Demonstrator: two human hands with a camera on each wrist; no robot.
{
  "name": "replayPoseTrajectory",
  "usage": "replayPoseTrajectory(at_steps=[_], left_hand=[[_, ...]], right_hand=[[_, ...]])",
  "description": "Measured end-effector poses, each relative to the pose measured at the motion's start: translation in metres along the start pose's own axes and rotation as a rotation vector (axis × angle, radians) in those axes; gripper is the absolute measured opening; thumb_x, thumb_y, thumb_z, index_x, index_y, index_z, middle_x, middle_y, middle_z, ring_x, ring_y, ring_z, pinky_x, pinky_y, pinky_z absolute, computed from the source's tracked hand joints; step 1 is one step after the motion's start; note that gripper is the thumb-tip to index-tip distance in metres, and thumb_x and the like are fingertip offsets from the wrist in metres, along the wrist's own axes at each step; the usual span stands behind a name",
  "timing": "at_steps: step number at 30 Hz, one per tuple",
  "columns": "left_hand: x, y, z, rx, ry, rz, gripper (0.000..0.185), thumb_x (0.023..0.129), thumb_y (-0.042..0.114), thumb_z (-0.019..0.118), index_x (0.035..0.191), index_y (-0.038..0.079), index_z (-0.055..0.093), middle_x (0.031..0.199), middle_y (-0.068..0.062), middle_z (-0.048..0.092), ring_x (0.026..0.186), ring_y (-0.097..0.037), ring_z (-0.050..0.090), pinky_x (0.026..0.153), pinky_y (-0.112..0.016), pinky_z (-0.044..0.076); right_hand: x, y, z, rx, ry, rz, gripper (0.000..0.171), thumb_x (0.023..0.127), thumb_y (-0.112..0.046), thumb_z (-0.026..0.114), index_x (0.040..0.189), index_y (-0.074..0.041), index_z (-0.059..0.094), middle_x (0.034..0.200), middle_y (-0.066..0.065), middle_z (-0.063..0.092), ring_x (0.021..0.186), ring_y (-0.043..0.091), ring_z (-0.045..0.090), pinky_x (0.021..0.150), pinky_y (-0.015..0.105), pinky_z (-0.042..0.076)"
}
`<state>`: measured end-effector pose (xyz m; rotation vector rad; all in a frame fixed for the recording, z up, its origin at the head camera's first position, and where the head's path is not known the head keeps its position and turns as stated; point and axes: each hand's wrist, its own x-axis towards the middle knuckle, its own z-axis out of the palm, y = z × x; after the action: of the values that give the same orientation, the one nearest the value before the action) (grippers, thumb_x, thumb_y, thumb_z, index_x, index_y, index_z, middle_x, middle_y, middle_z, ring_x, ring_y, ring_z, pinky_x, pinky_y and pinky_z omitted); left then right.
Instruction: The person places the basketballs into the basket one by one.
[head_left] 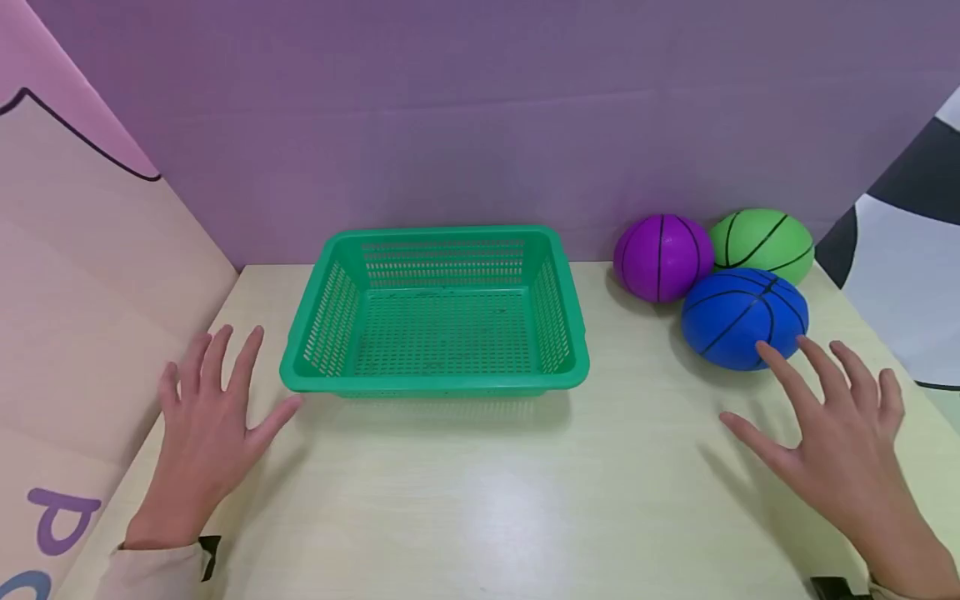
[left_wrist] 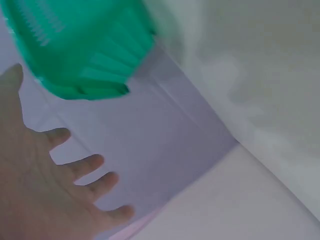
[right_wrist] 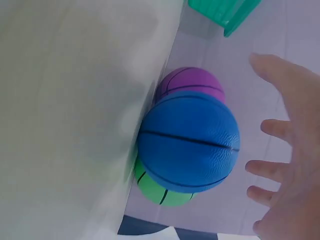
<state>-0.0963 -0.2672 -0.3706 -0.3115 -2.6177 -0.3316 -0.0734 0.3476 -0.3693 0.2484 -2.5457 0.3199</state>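
Observation:
A green plastic basket (head_left: 442,383) with perforated sides stands on the table, nothing inside it. My left hand (head_left: 206,425) hovers left of the basket, fingers spread, its thumb near the front left corner; the left wrist view shows the palm of this hand (left_wrist: 45,180) holding nothing. At the right sit three small basketballs: a purple ball (head_left: 660,258), a light green ball (head_left: 765,242) and, in front of them, a blue ball (head_left: 738,321). My right hand (head_left: 840,442) is spread just in front of the blue ball, which looks apart from the fingers in the right wrist view (right_wrist: 190,142).
The pale wooden table (head_left: 450,500) meets a purple backdrop (head_left: 480,125) behind the basket and balls. A printed pink and cream panel (head_left: 90,292) stands at the left, and a black and white one (head_left: 900,258) at the right.

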Motion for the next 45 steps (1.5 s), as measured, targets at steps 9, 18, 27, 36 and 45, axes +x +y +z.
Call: replayPoseTrajectory(at_steps=[9,18,27,36,45], left_hand=[[0.006,0.025,-0.013,-0.233,-0.083,-0.001,0.071,0.096,0.037,0.066,0.155,0.016,0.034,0.152,-0.022,0.032,0.135,-0.048,0.030,0.099,-0.072,0.026],[0.014,0.030,-0.007,-0.348,-0.113,-0.055,0.059,0.100,0.035,0.061,0.149,0.008,0.041,0.155,-0.021,0.028,0.138,-0.048,0.026,0.099,-0.069,0.031],[0.015,0.017,0.002,-0.531,-0.167,-0.147,0.052,0.105,0.029,0.051,0.149,0.005,0.037,0.149,-0.022,0.033,0.131,-0.043,0.039,0.095,-0.059,0.044],[0.011,0.004,0.012,-0.720,-0.159,-0.191,0.045,0.107,0.020,0.047,0.151,0.016,0.038,0.110,-0.010,0.058,0.090,-0.016,0.062,0.072,-0.020,0.055],[0.017,-0.001,0.018,-1.009,-0.178,-0.220,0.043,0.106,0.013,0.048,0.148,0.007,0.041,0.088,-0.011,0.065,0.073,-0.024,0.065,0.069,-0.025,0.058]], right_hand=[[0.015,-0.013,-0.006,0.081,0.057,-0.084,0.067,0.089,-0.056,0.064,0.135,-0.009,0.059,0.139,0.030,0.045,0.134,0.049,0.033,0.110,0.073,0.011],[0.045,-0.007,-0.005,0.089,0.032,-0.112,0.058,0.087,-0.022,0.073,0.141,-0.012,0.055,0.144,0.032,0.040,0.135,0.053,0.030,0.106,0.076,0.015],[0.077,0.008,0.012,0.104,-0.100,0.047,0.076,0.091,-0.030,0.072,0.153,-0.007,0.034,0.151,0.033,0.025,0.140,0.055,0.017,0.109,0.075,0.006],[0.084,0.009,0.026,0.078,-0.160,0.133,0.086,0.088,-0.043,0.073,0.154,-0.008,0.030,0.153,0.032,0.022,0.139,0.056,0.016,0.104,0.077,0.008],[0.086,0.017,0.024,0.040,-0.220,0.150,0.080,0.088,-0.035,0.075,0.149,-0.003,0.035,0.151,0.034,0.020,0.135,0.062,0.015,0.090,0.080,0.023]])
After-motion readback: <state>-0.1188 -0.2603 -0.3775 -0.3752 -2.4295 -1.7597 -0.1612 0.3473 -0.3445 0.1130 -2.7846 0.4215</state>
